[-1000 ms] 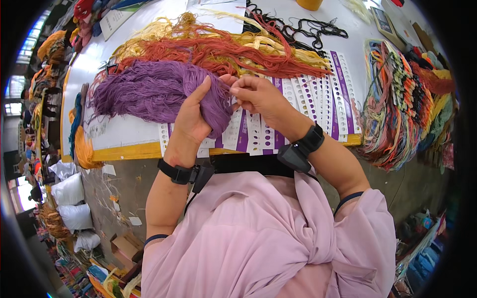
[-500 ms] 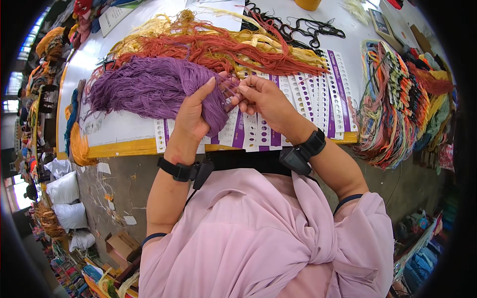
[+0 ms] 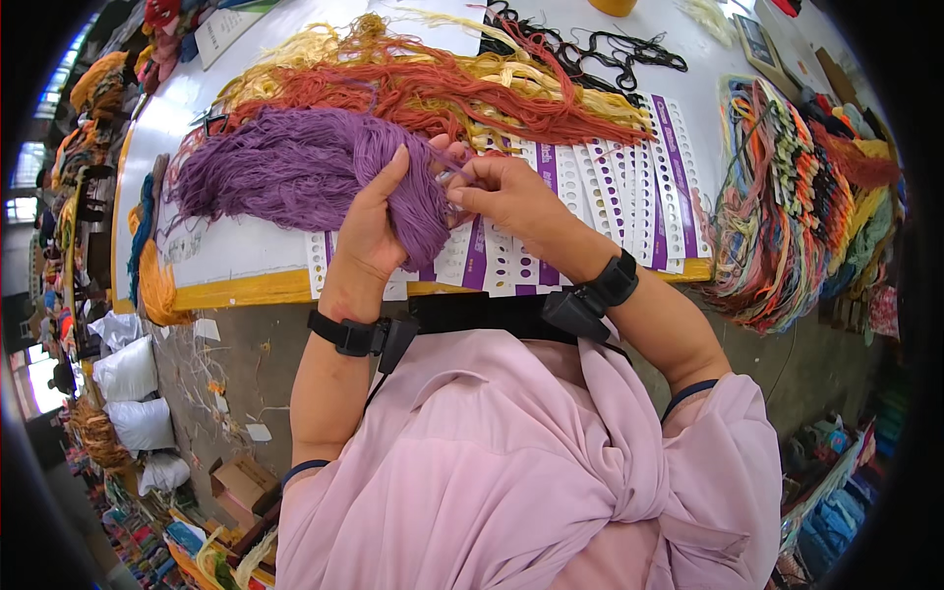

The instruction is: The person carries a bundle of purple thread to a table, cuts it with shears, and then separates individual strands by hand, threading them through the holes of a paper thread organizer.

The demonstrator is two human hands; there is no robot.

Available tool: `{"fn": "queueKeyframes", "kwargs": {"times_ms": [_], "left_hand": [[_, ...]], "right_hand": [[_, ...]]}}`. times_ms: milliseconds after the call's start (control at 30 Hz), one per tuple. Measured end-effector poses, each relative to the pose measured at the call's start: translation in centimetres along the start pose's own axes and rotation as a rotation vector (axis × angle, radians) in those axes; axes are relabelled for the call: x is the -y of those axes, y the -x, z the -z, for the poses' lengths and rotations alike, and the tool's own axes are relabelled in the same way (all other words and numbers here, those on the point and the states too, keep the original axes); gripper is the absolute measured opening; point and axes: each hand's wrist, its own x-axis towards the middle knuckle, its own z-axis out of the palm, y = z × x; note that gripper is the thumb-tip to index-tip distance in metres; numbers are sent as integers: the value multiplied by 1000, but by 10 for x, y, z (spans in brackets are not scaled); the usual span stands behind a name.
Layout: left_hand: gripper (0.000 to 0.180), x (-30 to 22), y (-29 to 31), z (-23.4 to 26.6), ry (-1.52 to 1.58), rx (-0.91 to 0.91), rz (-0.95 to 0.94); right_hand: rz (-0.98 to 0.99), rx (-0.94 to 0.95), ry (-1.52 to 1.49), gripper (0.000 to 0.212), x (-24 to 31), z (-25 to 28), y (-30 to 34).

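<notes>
A thick purple skein of thread (image 3: 285, 167) lies across the table, its right end looped over my left hand (image 3: 379, 216). That hand is closed around the skein, its thumb pointing up and its fingertips showing past the loop. At the loop's right side my right hand (image 3: 506, 197) pinches some purple strands between thumb and fingers. Beyond the purple skein lie rust-red skeins (image 3: 413, 88) and yellow skeins (image 3: 295, 64). Under and beside my hands spread white cards with punched holes and purple stripes (image 3: 600, 187).
Black thread (image 3: 619, 59) lies at the back. A large multicoloured bundle of skeins (image 3: 777, 206) hangs over the table's right edge. Orange thread (image 3: 157, 280) hangs at the left corner. A yellow container (image 3: 613, 6) stands at the far edge. White sacks (image 3: 140, 428) sit on the floor at left.
My right hand has shifted slightly left and down, closer to the loop, its fingers now bent over the strands. My left hand has drawn slightly left with the skein.
</notes>
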Motion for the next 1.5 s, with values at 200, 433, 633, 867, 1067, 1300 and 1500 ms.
{"fn": "queueKeyframes", "kwargs": {"times_ms": [200, 433, 633, 867, 1067, 1300, 1500], "left_hand": [[48, 0, 4, -7, -61, -68, -17], [49, -1, 3, -5, -26, -31, -9], [49, -5, 5, -7, -69, -76, -40], [42, -2, 4, -7, -56, -147, -86], [46, 1, 5, -5, -159, -152, -124], [64, 12, 5, -10, -281, -174, -243], [68, 14, 4, -13, -311, -202, -277]], "right_hand": [[-144, -25, -125, 14, 11, 4, 9], [-98, -9, 47, 18, 8, -2, 6], [-131, 31, -101, 15, 10, 10, 10], [-77, 60, -303, 11, -2, 13, 11], [-66, 38, -295, 12, -4, 11, 13], [-61, 16, -255, 11, -2, 9, 14], [-52, -1, -228, 12, -3, 10, 15]]}}
